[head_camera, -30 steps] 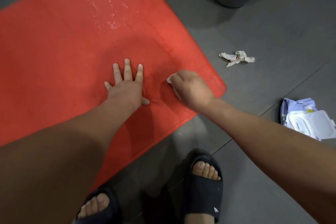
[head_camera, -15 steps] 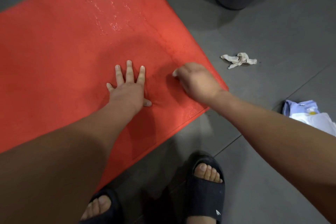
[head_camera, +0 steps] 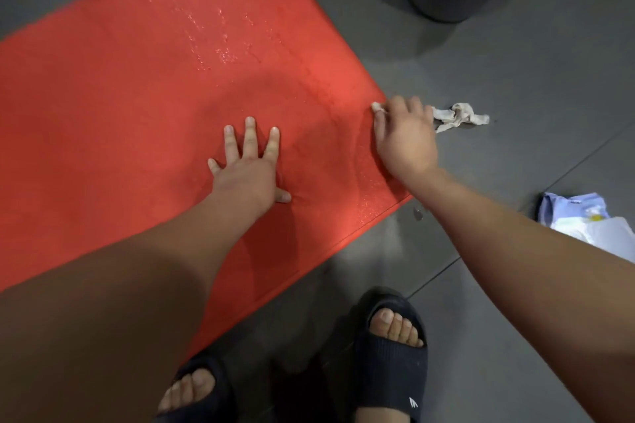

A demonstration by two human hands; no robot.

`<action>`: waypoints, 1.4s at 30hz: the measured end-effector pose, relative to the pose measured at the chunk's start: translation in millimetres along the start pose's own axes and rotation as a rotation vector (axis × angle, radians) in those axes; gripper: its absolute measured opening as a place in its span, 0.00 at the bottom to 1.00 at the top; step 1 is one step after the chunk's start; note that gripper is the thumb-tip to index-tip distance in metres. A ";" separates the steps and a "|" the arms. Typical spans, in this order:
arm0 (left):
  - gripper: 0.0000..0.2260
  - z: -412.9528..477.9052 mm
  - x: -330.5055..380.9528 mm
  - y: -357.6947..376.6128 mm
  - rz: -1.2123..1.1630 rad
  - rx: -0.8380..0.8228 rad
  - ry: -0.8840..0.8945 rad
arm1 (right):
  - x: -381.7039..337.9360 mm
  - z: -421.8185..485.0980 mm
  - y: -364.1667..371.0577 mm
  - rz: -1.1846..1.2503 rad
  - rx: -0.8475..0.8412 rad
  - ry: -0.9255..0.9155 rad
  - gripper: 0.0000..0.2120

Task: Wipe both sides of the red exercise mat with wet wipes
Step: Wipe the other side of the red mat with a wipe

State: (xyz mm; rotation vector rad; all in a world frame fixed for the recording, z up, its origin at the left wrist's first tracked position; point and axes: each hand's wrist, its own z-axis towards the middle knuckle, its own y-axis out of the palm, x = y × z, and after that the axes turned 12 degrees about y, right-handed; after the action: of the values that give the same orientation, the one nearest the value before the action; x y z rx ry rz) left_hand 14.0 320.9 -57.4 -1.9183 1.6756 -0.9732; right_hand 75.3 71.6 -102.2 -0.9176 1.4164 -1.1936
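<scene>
From the head camera, the red foam exercise mat (head_camera: 137, 113) lies flat on the grey floor (head_camera: 515, 336), its near right corner in front of the black slide sandals (head_camera: 391, 354). The left hand (head_camera: 247, 175) is spread palm-down on the mat, pinning it. The right hand (head_camera: 405, 141) sits at the mat's right edge with its fingers bunched over a white wet wipe (head_camera: 377, 107), of which only a scrap shows. A crumpled used wipe (head_camera: 457, 117) lies just beyond on the floor, and a pale blue wipe packet (head_camera: 584, 220) sits further right. Wet streaks glisten on the surface, so it is probably slick. It looks light, soft and floppy, and is likely best lifted by the free corner or long edge when turning it over.
</scene>
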 end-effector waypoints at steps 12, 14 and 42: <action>0.53 -17.8 0.3 3.9 0.006 -0.007 0.056 | 11.3 -17.1 -7.7 0.078 -0.067 0.017 0.19; 0.53 -24.6 5.8 15.2 0.020 -0.025 0.075 | 28.3 -34.4 -4.6 0.092 -0.067 0.058 0.15; 0.62 15.7 -12.0 -24.5 0.004 -0.041 -0.077 | 2.2 -22.4 -5.2 0.153 -0.130 -0.140 0.10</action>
State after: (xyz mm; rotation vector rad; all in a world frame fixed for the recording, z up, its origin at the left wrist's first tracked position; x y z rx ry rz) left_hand 41.8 335.1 -53.5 -1.9522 1.6668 -0.8584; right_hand 52.7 72.7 -98.0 -0.9448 1.4360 -0.9151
